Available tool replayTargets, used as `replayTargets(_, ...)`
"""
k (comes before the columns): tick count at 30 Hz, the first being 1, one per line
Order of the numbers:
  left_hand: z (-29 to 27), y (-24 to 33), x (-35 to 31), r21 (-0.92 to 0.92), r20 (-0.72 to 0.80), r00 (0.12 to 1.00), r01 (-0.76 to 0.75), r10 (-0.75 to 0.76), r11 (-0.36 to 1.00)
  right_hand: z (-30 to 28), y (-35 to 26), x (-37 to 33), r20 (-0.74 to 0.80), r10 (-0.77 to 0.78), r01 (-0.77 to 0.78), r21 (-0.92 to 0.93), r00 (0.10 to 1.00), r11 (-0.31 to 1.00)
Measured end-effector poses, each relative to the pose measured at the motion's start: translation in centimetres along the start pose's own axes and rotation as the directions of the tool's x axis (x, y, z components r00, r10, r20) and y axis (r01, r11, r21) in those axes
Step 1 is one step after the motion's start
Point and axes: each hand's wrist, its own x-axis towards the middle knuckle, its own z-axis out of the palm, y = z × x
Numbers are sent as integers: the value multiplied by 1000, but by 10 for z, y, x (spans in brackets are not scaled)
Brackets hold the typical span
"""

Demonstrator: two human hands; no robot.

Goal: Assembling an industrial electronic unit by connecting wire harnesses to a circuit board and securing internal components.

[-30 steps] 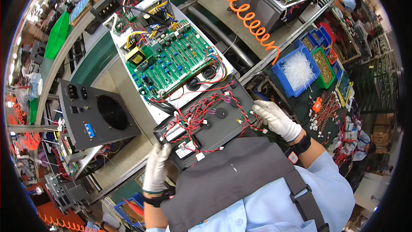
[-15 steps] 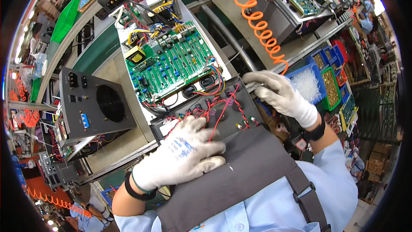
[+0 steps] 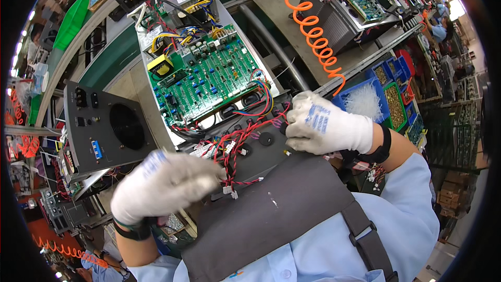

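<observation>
In front of me is a unit with a green circuit board (image 3: pixel 211 81), full of small components, on a metal chassis. Its near side is a dark grey panel (image 3: pixel 267 157) with black round knobs. Twisted red wires (image 3: pixel 241 134) with small white connectors lie across that panel. My left hand (image 3: pixel 167 184), in a white glove, is raised left of the wires and smeared by motion, so its grip is unclear. At the panel's right end my gloved right hand (image 3: pixel 326 125) has its fingers curled down and together; whatever they hold is hidden.
A dark grey housing (image 3: pixel 107 125) with a round fan opening stands at left. Beyond the board, an orange coiled hose (image 3: pixel 315 28) hangs down. Blue bins (image 3: pixel 383 94) of small parts sit at right. Another open unit (image 3: pixel 339 15) stands at the far right.
My left hand has lifted off the panel and moved left. The right hand has come in and down to the panel's right end, its fingers now curled. The red wires lie bunched nearer the middle.
</observation>
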Motion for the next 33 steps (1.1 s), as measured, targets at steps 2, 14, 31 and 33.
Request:
replayTargets(2, -9, 6, 11, -121, -306, 944, 90, -123, 989, -6, 3, 3, -79, 81, -75, 77, 994, 994)
replayTargets(14, 44, -19, 110, 911, 15, 964, -122, 265, 394, 23, 32, -5, -208, -97, 155, 280, 973, 947)
replayTargets(31, 33, -25, 95, 655, -212, 855, -235, 474, 718, 26, 14, 3, 72, 110, -88, -255, 991, 963)
replayTargets(33, 42, -17, 85, 789, -97, 903, -187, 419, 586, 25, 11, 12, 113, 67, -42, -204, 991, 978)
